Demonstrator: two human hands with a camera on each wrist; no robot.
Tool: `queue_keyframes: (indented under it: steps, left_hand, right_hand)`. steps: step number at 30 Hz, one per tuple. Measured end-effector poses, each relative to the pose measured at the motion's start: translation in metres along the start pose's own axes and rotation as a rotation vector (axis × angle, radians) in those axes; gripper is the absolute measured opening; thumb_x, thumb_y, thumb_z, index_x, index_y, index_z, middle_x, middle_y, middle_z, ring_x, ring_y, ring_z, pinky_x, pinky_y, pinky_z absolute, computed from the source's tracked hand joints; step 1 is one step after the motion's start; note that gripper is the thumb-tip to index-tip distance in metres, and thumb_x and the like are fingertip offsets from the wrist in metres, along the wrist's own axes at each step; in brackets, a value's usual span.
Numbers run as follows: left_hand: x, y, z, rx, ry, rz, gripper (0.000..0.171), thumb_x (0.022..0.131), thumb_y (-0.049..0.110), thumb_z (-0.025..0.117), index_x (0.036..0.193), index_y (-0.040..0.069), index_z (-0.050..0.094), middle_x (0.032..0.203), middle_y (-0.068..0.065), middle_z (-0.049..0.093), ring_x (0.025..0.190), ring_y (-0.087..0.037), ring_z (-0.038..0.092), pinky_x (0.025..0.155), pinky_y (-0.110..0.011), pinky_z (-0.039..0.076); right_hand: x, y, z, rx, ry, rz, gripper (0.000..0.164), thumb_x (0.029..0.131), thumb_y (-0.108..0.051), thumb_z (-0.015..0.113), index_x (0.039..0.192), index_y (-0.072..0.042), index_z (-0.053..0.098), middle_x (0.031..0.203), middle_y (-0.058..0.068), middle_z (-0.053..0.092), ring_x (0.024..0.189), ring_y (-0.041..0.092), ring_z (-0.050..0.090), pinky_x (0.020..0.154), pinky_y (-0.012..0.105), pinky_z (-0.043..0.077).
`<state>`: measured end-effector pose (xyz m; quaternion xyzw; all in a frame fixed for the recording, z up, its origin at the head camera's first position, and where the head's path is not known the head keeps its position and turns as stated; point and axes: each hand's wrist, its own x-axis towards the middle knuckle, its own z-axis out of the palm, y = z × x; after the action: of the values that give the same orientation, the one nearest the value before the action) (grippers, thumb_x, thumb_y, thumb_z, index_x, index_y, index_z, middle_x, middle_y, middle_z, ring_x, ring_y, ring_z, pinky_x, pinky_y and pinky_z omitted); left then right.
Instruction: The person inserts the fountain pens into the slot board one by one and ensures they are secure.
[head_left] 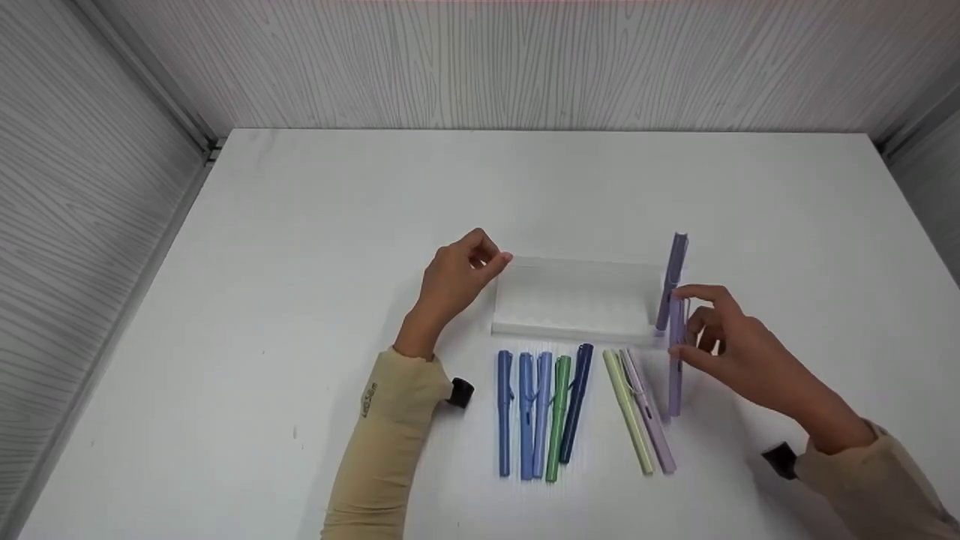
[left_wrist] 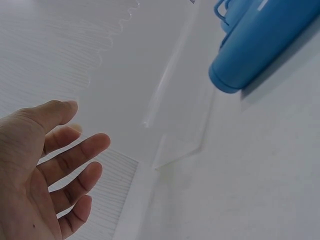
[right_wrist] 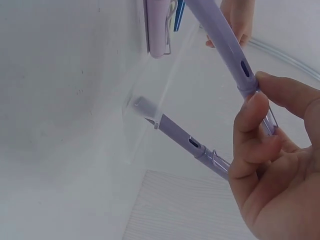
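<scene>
My right hand [head_left: 739,345] pinches a light purple fountain pen [head_left: 676,375] between thumb and fingers, held lengthwise beside the right end of a clear pen stand [head_left: 566,330]. A darker purple pen [head_left: 672,277] leans at that end of the stand; the right wrist view shows this pen [right_wrist: 182,137] with its lower end behind clear plastic. At the stand's far left corner, my left hand [head_left: 454,276] pinches the edge with thumb and forefinger. In the left wrist view its other fingers [left_wrist: 75,192] are spread loosely beside the clear panel [left_wrist: 135,90].
In front of the stand lie several pens: blue pens [head_left: 504,420], a green one [head_left: 558,427], a navy one [head_left: 576,405], a yellow-green one [head_left: 630,416] and a lilac one [head_left: 654,424]. The white table [head_left: 300,225] meets a wood-grain wall panel [head_left: 525,67] at the back.
</scene>
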<state>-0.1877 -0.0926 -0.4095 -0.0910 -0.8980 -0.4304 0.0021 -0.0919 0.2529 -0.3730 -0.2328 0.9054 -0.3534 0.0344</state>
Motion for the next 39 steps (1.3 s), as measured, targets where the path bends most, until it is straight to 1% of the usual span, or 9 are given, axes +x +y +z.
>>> queue_keyframes:
  steps: [3,6,12,18,25,32,39]
  left_hand:
    - [0.000,0.000,0.000,0.001,0.002,0.001,0.023,0.093,0.039,0.062,0.093,0.016,0.062,0.093,0.000,0.071,0.091,-0.017,0.060,0.078,-0.033,0.048]
    - [0.000,0.000,0.000,0.004,0.002,0.004,0.023,0.092,0.039,0.063,0.093,0.015,0.062,0.092,-0.001,0.071,0.090,-0.017,0.060,0.078,-0.033,0.048]
    - [0.000,-0.002,0.001,0.003,-0.005,0.005,0.024,0.092,0.039,0.063,0.094,0.015,0.062,0.092,0.000,0.071,0.090,-0.017,0.060,0.078,-0.032,0.048]
    - [0.002,-0.002,0.002,0.009,-0.008,0.000,0.024,0.092,0.040,0.062,0.094,0.016,0.062,0.093,0.000,0.071,0.090,-0.016,0.061,0.078,-0.031,0.048]
    - [0.001,-0.003,0.002,0.008,-0.006,-0.018,0.023,0.093,0.038,0.062,0.095,0.015,0.062,0.094,-0.001,0.070,0.090,-0.017,0.060,0.080,-0.032,0.049]
    - [0.002,-0.002,0.001,0.006,-0.003,-0.021,0.024,0.093,0.039,0.062,0.094,0.015,0.062,0.092,-0.001,0.069,0.089,-0.017,0.059,0.078,-0.031,0.048]
    - [0.001,-0.001,0.001,0.011,-0.010,-0.029,0.024,0.092,0.040,0.063,0.094,0.015,0.062,0.092,0.000,0.069,0.089,-0.016,0.059,0.076,-0.030,0.047]
  right_hand:
    - [0.001,-0.002,0.000,-0.001,0.091,-0.029,0.068,0.084,-0.001,0.071,0.139,-0.014,0.033,0.077,-0.009,0.060,0.061,0.002,0.051,0.058,0.020,0.042]
    - [0.003,-0.003,0.001,-0.009,0.164,-0.036,0.069,0.083,0.001,0.071,0.139,-0.013,0.034,0.077,-0.007,0.060,0.061,0.002,0.051,0.058,0.018,0.039]
    - [0.009,-0.009,-0.002,-0.087,0.271,-0.037,0.071,0.081,0.003,0.072,0.139,-0.010,0.033,0.077,-0.001,0.061,0.061,0.001,0.048,0.057,0.015,0.037]
    - [0.014,-0.011,-0.005,-0.152,0.330,-0.024,0.071,0.082,0.001,0.073,0.139,-0.009,0.032,0.077,0.004,0.061,0.060,-0.001,0.044,0.056,0.014,0.035]
    - [0.020,-0.012,-0.005,-0.205,0.385,-0.023,0.070,0.083,-0.002,0.073,0.138,-0.013,0.031,0.079,0.008,0.063,0.061,-0.004,0.043,0.054,0.016,0.033]
    - [0.027,-0.011,-0.004,-0.261,0.452,-0.030,0.067,0.085,-0.005,0.072,0.136,-0.015,0.031,0.081,0.011,0.066,0.061,0.001,0.045,0.049,0.019,0.031]
    - [0.031,-0.010,0.001,-0.271,0.484,-0.001,0.064,0.087,-0.009,0.071,0.136,-0.018,0.031,0.082,0.011,0.065,0.061,0.002,0.045,0.050,0.019,0.032]
